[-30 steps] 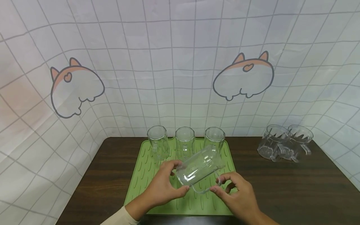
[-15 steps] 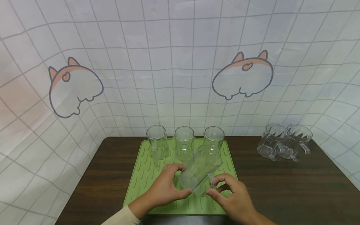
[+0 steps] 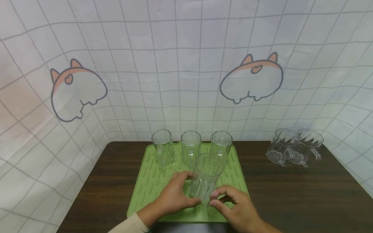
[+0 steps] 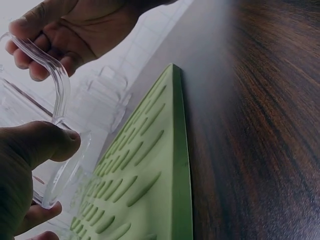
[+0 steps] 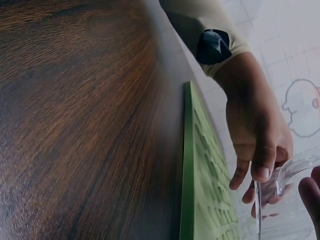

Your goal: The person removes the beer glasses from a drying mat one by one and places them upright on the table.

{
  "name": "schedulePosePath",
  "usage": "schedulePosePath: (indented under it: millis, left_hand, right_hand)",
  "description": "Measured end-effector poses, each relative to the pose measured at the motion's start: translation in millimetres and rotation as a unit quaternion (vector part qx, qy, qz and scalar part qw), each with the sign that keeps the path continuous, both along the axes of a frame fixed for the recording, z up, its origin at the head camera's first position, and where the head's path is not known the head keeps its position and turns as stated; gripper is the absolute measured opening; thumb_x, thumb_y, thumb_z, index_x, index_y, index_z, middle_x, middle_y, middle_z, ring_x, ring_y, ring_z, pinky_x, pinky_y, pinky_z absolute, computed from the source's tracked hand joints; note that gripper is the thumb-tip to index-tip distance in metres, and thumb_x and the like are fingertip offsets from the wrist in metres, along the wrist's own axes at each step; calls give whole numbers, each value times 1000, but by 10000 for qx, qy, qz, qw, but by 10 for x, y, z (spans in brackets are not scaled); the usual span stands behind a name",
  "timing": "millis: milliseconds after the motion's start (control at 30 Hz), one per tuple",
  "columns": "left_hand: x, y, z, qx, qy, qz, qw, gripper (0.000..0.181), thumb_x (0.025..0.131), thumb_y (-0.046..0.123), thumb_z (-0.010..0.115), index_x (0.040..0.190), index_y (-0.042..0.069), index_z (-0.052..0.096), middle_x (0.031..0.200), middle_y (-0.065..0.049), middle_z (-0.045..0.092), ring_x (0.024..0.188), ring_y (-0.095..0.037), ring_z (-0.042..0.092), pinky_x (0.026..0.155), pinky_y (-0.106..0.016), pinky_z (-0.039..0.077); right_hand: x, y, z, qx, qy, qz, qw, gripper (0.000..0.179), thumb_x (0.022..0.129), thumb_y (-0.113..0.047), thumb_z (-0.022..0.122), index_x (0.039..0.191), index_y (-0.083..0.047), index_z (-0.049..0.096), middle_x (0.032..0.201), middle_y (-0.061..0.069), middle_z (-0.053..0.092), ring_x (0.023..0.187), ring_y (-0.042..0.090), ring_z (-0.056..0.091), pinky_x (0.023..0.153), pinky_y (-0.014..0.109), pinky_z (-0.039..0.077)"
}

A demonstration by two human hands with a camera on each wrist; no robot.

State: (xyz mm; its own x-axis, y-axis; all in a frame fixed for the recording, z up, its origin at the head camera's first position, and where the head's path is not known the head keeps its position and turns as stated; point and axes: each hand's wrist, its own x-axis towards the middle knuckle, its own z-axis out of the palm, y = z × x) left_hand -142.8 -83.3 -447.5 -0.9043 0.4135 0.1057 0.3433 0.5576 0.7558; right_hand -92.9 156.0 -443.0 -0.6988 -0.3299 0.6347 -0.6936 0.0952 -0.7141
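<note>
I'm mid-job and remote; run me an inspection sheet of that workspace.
Surface: dark wood-grain table with a ribbed green mat.
Job's things: one clear mug in hand over the mat; three standing mugs along the mat's back; two more mugs at the table's right, overlapping in view, contact unclear.
Clutter: nothing seen.
Hands: left hand grips the mug's lower end; right hand pinches its handle.
Cables: nothing seen.
Surroundings: white grid-patterned backdrop with cartoon animals.

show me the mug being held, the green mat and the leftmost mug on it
Clear held mug [image 3: 203,183], head view, on its side wall
Ridged green mat [image 3: 148,185], head view, bare left part
Leftmost clear mug [image 3: 164,149], head view, side wall
</note>
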Motion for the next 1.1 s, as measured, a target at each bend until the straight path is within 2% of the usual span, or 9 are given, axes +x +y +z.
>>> schedulePosePath:
  millis: [133, 333, 433, 800, 1100]
  left_hand:
    - [0, 17, -7, -28, -66, 0, 10000, 74, 74, 39, 92, 134, 12, 58, 127, -3, 58, 114, -24, 56, 91, -43, 51]
    - [-8, 26, 1, -55, -98, -71, 9999, 74, 76, 39, 92, 136, 11, 59, 128, -5, 59, 116, -27, 57, 92, -45, 51]
    - [-12, 26, -1, -100, -93, -93, 9999, 74, 77, 39, 92, 137, 10, 59, 129, -5, 59, 116, -27, 56, 91, -44, 52]
    - [-3, 22, -32, -198, -112, -51, 9997, 81, 78, 43, 90, 145, 12, 56, 132, -3, 60, 118, -25, 57, 92, -44, 51]
    - [28, -89, -20, -141, 190, -89, 9997, 76, 83, 40, 87, 145, 11, 55, 133, -1, 61, 125, -27, 54, 98, -50, 48]
  right_hand:
    - [-11, -11, -28, 20, 76, 238, 9997, 20, 92, 3, 74, 108, -6, 66, 99, 11, 69, 89, 16, 70, 69, 30, 59]
    - [-31, -33, -39, -18, 312, 597, 9977, 28, 89, 10, 74, 111, -2, 63, 101, 13, 67, 88, 23, 70, 71, 31, 60]
    - [-29, -44, -37, -8, 379, 647, 9972, 29, 88, 12, 73, 112, -1, 62, 100, 13, 67, 87, 24, 70, 72, 30, 59]
    - [-16, -43, -32, 159, 658, 206, 9975, 35, 83, 15, 77, 109, -3, 63, 99, 11, 67, 84, 16, 70, 71, 24, 58]
    - [10, 77, -3, 288, 416, -1, 9987, 41, 80, 22, 74, 110, -4, 62, 101, 10, 67, 87, 16, 69, 72, 25, 58]
